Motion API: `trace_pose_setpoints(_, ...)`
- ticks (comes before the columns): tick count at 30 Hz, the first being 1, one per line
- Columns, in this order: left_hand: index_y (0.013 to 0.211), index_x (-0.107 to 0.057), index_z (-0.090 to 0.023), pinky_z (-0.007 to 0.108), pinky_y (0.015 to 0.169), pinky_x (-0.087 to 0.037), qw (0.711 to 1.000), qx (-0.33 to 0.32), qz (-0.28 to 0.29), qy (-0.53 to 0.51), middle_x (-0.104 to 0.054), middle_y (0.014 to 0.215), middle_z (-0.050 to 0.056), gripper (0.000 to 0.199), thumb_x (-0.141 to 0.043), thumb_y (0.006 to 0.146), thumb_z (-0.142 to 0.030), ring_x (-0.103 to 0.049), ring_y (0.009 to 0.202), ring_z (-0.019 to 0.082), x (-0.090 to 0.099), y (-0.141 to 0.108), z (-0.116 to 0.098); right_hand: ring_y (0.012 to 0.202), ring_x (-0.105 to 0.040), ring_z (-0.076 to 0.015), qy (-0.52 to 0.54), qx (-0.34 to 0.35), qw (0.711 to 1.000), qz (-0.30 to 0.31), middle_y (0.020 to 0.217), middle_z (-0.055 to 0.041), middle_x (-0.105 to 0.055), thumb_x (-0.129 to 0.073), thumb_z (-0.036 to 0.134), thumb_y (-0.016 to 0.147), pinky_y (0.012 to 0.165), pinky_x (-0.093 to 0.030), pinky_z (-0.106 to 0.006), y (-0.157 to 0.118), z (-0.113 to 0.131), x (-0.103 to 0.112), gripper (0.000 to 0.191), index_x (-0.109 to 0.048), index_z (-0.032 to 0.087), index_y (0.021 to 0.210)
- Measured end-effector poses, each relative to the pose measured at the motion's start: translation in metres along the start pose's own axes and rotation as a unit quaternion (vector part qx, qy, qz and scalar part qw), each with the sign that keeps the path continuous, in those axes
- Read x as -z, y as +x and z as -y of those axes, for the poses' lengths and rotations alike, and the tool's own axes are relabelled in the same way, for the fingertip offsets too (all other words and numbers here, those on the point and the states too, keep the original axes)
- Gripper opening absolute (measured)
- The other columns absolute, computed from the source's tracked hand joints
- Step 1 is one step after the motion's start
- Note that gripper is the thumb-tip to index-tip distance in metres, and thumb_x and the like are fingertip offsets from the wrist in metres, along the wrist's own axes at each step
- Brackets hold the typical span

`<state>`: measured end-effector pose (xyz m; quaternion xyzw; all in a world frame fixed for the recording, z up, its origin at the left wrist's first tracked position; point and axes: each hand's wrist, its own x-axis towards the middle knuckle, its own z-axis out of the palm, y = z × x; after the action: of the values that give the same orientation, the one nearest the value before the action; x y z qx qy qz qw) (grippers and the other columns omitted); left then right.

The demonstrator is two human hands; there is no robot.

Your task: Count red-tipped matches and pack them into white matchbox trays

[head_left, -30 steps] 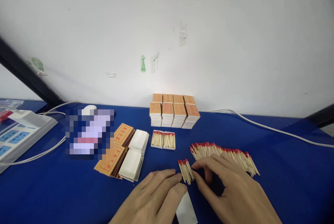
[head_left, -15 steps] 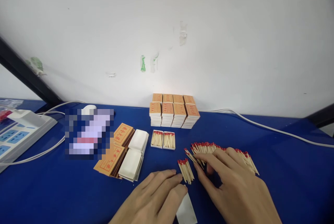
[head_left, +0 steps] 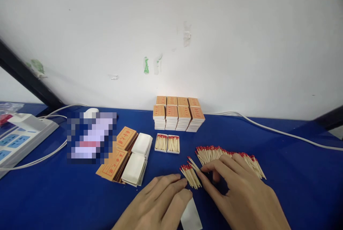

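While my left hand (head_left: 160,199), loosely curved, touches a white rectangular piece (head_left: 191,214), my right hand (head_left: 241,194) lightly pinches red-tipped wooden matches (head_left: 194,164) beside a small match bundle (head_left: 191,179) on the blue desk (head_left: 80,201). Gathering appears in hand; alignment calls for gentle finger pressure.

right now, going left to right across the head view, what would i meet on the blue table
White power strip → orange stacks → white stacks → two match-filled trays → small match cluster → larger match pile

2 match piles (head_left: 190,177), 2 filled trays (head_left: 161,143), 8 top mtchbxs (head_left: 172,112), approx; 2 hands (head_left: 158,205).
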<state>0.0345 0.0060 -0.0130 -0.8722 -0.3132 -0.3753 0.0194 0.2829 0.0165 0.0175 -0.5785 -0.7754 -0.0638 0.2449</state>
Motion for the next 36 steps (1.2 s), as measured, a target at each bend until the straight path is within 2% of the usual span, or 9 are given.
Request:
trace_pose_setpoints(6,0.133,-0.071,-0.018,0.029,0.118,-0.059,1.0,-0.004,-0.002,0.006,-0.084,0.136,0.005,0.053,-0.033,0.128,-0.055,-0.078,0.13,0.019,0.002,0.001,0.0,0.078,-0.073,-0.0216,0.004,-0.004,1.0,0.014,0.086,-0.0021,-0.075,-0.065,0.037,0.109,0.054,-0.055,-0.029,0.001,0.002,0.003,0.026,-0.069,0.03,0.085)
trace_pose_setpoints(17,0.134,-0.071,-0.015,0.035,0.11,-0.066,1.0,-0.012,0.003,-0.007,-0.084,0.13,0.012,0.054,-0.034,0.127,-0.055,-0.079,0.128,0.025,-0.001,0.0,0.002,0.077,-0.073,-0.0224,-0.018,0.002,1.0,-0.023,0.082,-0.003,-0.074,-0.059,0.034,0.111,0.053,-0.054,-0.029,0.008,0.006,0.001,0.027,-0.071,0.029,0.087)
trace_pose_setpoints(23,0.13,-0.071,-0.015,0.031,0.109,-0.066,1.0,-0.019,0.003,0.007,-0.084,0.129,0.01,0.054,-0.034,0.127,-0.055,-0.08,0.124,0.023,0.004,0.005,0.001,0.071,-0.073,-0.0219,-0.015,0.005,0.999,-0.047,0.078,-0.0019,-0.073,-0.056,0.031,0.108,0.048,-0.053,-0.029,0.012,0.011,0.006,0.028,-0.07,0.03,0.084)
trace_pose_setpoints(30,0.13,-0.072,-0.016,0.033,0.111,-0.065,1.0,-0.019,-0.004,0.003,-0.084,0.129,0.011,0.055,-0.033,0.127,-0.054,-0.08,0.126,0.023,-0.002,0.0,0.002,0.065,-0.073,-0.019,0.021,-0.017,1.0,-0.017,0.077,0.0002,-0.074,-0.062,0.03,0.102,0.048,-0.052,-0.026,0.012,0.006,0.008,0.019,-0.073,0.031,0.086)
trace_pose_setpoints(33,0.128,-0.073,-0.016,0.034,0.109,-0.067,1.0,-0.015,-0.01,0.005,-0.085,0.128,0.012,0.056,-0.032,0.127,-0.053,-0.08,0.125,0.024,0.003,0.004,0.002,0.066,-0.074,-0.0192,0.027,-0.024,0.999,-0.008,0.079,-0.0002,-0.075,-0.061,0.03,0.101,0.049,-0.053,-0.026,0.012,0.005,0.007,0.019,-0.074,0.031,0.087)
trace_pose_setpoints(36,0.126,-0.074,-0.015,0.032,0.106,-0.068,1.0,-0.023,0.013,0.007,-0.086,0.127,0.011,0.054,-0.034,0.128,-0.051,-0.081,0.122,0.023,0.014,0.012,0.002,0.066,-0.074,-0.0196,0.025,-0.02,0.999,-0.013,0.078,-0.0003,-0.075,-0.06,0.03,0.102,0.049,-0.053,-0.027,0.011,0.006,0.007,0.02,-0.074,0.031,0.087)
